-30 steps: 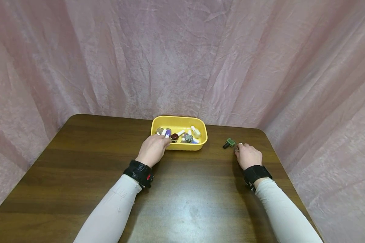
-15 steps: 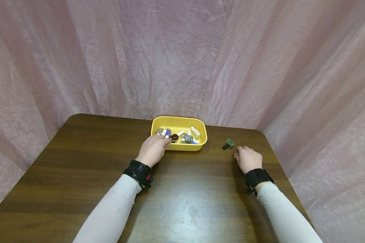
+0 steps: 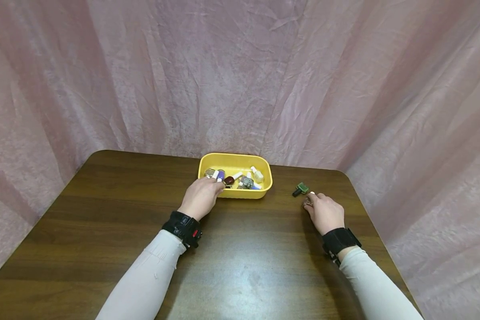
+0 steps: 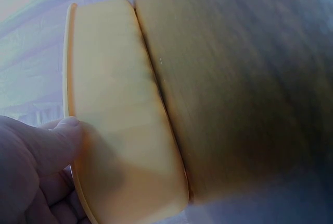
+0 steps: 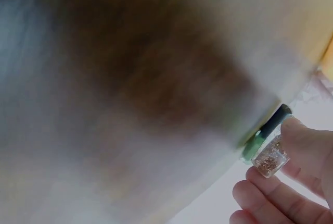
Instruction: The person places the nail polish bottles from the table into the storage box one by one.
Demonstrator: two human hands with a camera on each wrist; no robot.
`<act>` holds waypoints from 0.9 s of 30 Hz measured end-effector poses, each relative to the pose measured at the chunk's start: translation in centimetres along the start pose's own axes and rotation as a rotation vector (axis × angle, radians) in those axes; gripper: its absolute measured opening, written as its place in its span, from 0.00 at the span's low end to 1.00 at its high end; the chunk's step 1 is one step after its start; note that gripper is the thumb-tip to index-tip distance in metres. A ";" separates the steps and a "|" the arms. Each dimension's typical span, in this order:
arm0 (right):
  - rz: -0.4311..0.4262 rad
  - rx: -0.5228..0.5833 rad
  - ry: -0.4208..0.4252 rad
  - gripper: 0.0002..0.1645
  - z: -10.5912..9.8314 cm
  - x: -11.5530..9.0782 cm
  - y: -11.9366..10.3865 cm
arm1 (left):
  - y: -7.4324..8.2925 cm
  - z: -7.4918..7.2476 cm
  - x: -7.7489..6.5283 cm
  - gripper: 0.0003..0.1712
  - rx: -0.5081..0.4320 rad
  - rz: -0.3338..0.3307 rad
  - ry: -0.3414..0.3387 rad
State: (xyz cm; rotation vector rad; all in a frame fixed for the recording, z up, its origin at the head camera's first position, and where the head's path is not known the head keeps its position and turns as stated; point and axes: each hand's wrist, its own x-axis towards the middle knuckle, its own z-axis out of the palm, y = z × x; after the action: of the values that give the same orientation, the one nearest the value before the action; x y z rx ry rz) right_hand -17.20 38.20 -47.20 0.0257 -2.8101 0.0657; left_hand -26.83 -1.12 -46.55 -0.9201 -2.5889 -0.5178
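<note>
My left hand [image 3: 202,196] grips the near rim of a yellow plastic bin [image 3: 240,194] at its left end. In the left wrist view the thumb [image 4: 60,141] presses the outer wall, and the other fingers go over the rim. Inside the bin lie several nail polish bottles, among them a dark red one [image 3: 229,180] and a purple one [image 3: 221,174]. My right hand [image 3: 327,213] pinches a small clear nail polish bottle [image 5: 271,157] with brownish glitter. Close beyond it, a green nail polish bottle [image 3: 302,187] with a black cap lies on the table.
The brown wooden table [image 3: 240,258] has rounded far corners. A pink curtain [image 3: 232,80] hangs right behind the far edge and along both sides. The bin stands near that far edge.
My right hand has shifted slightly toward me and to the left with the glitter bottle, drawing away from the green bottle. My left hand and the bin have stayed in place.
</note>
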 end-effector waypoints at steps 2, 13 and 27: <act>-0.010 0.009 0.009 0.18 -0.2 -0.1 -0.3 | 0.0 0.0 0.0 0.02 -0.004 -0.005 -0.002; -0.080 0.046 0.057 0.22 -1.2 -0.3 -2.2 | -0.1 0.2 -0.1 0.02 0.008 0.002 0.001; -0.150 0.057 0.107 0.22 -2.4 0.2 -4.6 | -0.2 0.3 0.0 0.02 -0.001 0.009 0.015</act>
State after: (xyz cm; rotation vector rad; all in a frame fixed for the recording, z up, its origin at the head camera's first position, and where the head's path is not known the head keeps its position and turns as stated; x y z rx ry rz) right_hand -16.46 33.68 -44.66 0.2393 -2.6891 0.1087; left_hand -26.96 -1.16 -46.83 -0.9245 -2.5701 -0.5213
